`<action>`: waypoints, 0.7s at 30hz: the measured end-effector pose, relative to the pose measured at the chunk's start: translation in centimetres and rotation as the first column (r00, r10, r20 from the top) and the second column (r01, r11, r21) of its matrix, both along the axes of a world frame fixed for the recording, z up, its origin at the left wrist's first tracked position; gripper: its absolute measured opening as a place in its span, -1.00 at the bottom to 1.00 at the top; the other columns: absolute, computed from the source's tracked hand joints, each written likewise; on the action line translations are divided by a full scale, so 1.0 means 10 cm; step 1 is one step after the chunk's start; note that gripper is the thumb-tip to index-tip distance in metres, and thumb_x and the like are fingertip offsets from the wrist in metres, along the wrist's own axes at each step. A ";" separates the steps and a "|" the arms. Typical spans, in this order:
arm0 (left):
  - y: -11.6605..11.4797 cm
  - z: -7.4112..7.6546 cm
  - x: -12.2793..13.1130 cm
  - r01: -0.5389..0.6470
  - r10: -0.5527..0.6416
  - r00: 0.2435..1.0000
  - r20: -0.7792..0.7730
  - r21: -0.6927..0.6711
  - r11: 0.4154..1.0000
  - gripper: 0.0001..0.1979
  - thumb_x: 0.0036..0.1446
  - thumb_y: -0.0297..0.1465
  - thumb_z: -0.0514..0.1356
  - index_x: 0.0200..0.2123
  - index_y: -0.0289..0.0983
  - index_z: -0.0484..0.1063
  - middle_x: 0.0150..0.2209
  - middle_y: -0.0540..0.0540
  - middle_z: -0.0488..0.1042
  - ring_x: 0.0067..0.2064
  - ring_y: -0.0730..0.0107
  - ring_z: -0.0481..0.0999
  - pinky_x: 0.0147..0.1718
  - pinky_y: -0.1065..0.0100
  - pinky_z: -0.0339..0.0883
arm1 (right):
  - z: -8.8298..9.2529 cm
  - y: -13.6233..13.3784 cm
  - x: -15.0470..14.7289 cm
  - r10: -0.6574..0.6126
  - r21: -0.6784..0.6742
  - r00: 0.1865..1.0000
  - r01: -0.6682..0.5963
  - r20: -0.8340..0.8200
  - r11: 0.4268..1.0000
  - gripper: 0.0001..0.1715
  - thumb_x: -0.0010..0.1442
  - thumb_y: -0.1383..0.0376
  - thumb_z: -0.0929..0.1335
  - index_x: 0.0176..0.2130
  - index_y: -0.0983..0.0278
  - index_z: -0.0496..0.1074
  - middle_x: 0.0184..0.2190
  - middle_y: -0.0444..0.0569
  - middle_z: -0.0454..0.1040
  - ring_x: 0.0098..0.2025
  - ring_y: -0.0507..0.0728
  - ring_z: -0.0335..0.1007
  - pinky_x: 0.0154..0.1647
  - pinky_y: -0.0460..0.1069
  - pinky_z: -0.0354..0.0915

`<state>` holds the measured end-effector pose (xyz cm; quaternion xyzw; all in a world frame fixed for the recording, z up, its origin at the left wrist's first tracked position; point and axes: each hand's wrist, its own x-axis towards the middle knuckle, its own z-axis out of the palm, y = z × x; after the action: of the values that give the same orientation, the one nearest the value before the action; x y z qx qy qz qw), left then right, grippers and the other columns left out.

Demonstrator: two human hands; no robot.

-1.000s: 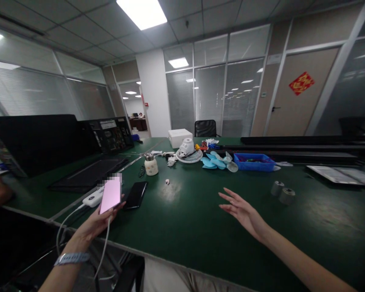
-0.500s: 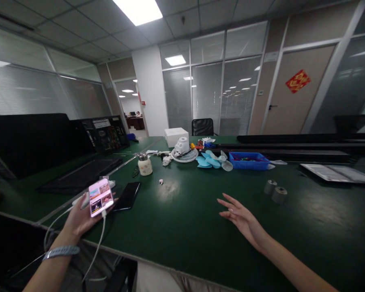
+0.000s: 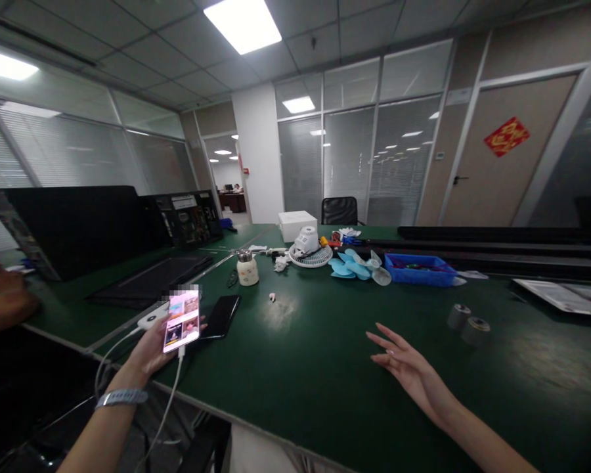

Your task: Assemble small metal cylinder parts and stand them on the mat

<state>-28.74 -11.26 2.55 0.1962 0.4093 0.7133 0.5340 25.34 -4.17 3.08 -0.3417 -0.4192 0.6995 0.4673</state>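
A lit smartphone (image 3: 183,322) with pictures on its screen rests in my left hand (image 3: 152,347), fingers wrapped behind it. From the phone's lower edge hangs a white charging cable (image 3: 173,389). A white power bank (image 3: 152,318) lies just behind that hand. A dark phone (image 3: 222,315) lies flat on the green table (image 3: 305,387), right of the lit one. My right hand (image 3: 404,358) hovers over the table with fingers apart and nothing in it. Closest to it are two grey cylinders (image 3: 467,324). A small white earbud (image 3: 272,297) lies between the hands.
Toward the back stand a cream bottle (image 3: 247,269), a white fan part (image 3: 308,249), light blue fan blades (image 3: 354,265), a white box (image 3: 298,225) and a blue tray (image 3: 420,270) of small items. An open computer case (image 3: 191,220) is at left, near another person's arm (image 3: 2,299).
The view has turned slightly left, so things appear shifted right. More of the other person's arm shows at the left. Both hands keep nearly the same pose.
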 end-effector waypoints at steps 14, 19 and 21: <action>-0.09 0.11 0.21 -0.069 0.038 0.972 -0.231 -0.125 0.990 -0.49 0.07 -0.62 0.17 0.14 -0.44 0.31 -0.19 -0.36 0.58 -0.26 0.07 0.62 -0.31 0.24 0.55 | -0.02 0.01 0.00 -0.023 -0.011 1.000 0.023 0.016 1.000 -0.25 -0.08 0.15 0.48 0.11 0.15 0.34 0.11 0.08 0.37 -0.17 0.19 0.47 0.20 0.21 0.14; -0.10 0.09 0.20 -0.079 0.032 0.955 -0.294 -0.152 0.985 -0.47 0.02 -0.65 0.20 0.11 -0.38 0.34 -0.12 -0.33 0.56 -0.23 0.10 0.62 -0.28 0.28 0.55 | -0.05 0.03 0.01 -0.017 0.004 1.000 0.017 0.023 1.000 -0.28 -0.05 0.16 0.47 0.11 0.15 0.34 0.12 0.09 0.36 -0.16 0.18 0.47 0.15 0.17 0.20; -0.10 0.08 0.19 -0.087 0.047 0.963 -0.266 -0.140 0.986 -0.50 0.08 -0.60 0.17 0.13 -0.42 0.32 -0.16 -0.35 0.57 -0.26 0.07 0.62 -0.32 0.25 0.55 | -0.06 0.03 0.02 -0.017 0.012 0.999 0.016 0.030 1.000 -0.28 -0.04 0.16 0.46 0.12 0.15 0.34 0.13 0.08 0.36 -0.15 0.19 0.47 0.14 0.17 0.22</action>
<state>-26.89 -12.23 3.33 0.2338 0.5352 0.6660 0.4641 25.49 -3.84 2.44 -0.3529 -0.4273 0.6879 0.4686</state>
